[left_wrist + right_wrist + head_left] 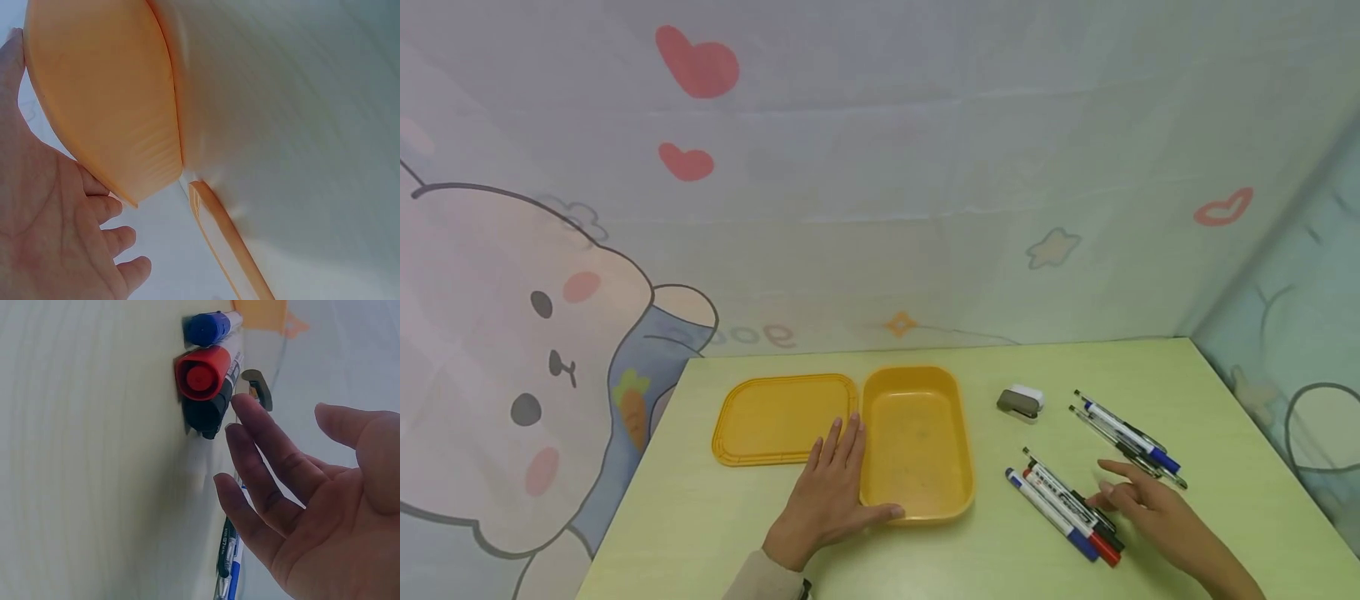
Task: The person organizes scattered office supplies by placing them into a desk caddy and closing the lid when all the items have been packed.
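My left hand point(827, 500) rests against the left side of a deep yellow plastic box point(917, 508), its fingers nearly straight and its thumb along the front rim. In the left wrist view the palm point(50, 212) lies beside the box wall point(106, 106). Loosely bent, my right hand point(1150, 512) hovers by a group of markers, its fingertips close to the black marker point(203, 415) with nothing between fingers and thumb. Beside that lie a red-capped marker point(1105, 550) and a blue-capped marker point(1048, 512). A slim pen point(1037, 460) lies along the group.
A flat yellow lid point(782, 417) lies left of the box. Behind the markers sits a small grey and white stapler point(1021, 403). Farther right is another group with a blue-capped marker point(1120, 429) and slim pens point(1101, 429). A printed cloth point(880, 208) hangs behind the table.
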Available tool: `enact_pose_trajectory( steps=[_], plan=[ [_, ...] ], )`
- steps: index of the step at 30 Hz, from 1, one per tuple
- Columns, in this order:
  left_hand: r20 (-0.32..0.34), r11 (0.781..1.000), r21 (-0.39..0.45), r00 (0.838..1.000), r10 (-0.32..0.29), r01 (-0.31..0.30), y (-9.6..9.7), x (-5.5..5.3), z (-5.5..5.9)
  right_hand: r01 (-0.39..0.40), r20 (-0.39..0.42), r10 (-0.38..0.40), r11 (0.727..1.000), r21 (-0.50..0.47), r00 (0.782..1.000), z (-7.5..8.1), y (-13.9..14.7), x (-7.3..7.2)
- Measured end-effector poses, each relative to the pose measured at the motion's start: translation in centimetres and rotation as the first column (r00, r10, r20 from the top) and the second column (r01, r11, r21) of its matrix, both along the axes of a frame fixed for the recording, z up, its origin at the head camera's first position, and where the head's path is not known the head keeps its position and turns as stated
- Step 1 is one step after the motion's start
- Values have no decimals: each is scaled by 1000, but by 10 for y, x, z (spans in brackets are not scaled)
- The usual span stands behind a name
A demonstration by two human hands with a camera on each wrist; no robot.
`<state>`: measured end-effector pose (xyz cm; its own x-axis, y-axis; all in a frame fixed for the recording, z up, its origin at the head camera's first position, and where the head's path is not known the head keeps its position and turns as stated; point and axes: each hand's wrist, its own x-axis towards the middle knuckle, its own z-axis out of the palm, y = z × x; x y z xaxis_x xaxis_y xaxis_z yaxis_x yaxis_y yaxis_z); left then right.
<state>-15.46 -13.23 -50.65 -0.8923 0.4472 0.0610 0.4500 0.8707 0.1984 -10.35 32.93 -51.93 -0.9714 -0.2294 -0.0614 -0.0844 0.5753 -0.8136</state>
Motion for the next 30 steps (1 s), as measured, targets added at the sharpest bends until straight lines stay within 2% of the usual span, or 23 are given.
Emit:
enact_pose_trajectory(
  steps=[6, 12, 17, 22, 26, 30],
  plan=[
    [-18, 1000, -2, 1000, 2, -2, 0, 0, 2, 1, -89, 0, 1000, 15, 996, -4, 0, -5],
    [-2, 1000, 0, 1000, 3, -3, 0, 0, 2, 1, -106, 1, 1000, 20, 994, -7, -1, -11],
    [12, 1000, 3, 1000, 7, -7, 0, 0, 2, 48, -121, -39, 997, 67, 992, -9, -5, -14],
    [12, 1000, 4, 1000, 9, -9, 1, 1, 1, 79, -91, -70, 992, 99, 993, -12, -9, -16],
    [10, 1000, 9, 1000, 6, -6, 1, 2, 1, 68, -39, -64, 991, 119, 997, -15, -8, -17],
    [6, 1000, 17, 1000, 0, -1, 0, 1, 1, 59, -25, -55, 984, 169, 998, -17, -7, -19]
  ],
)
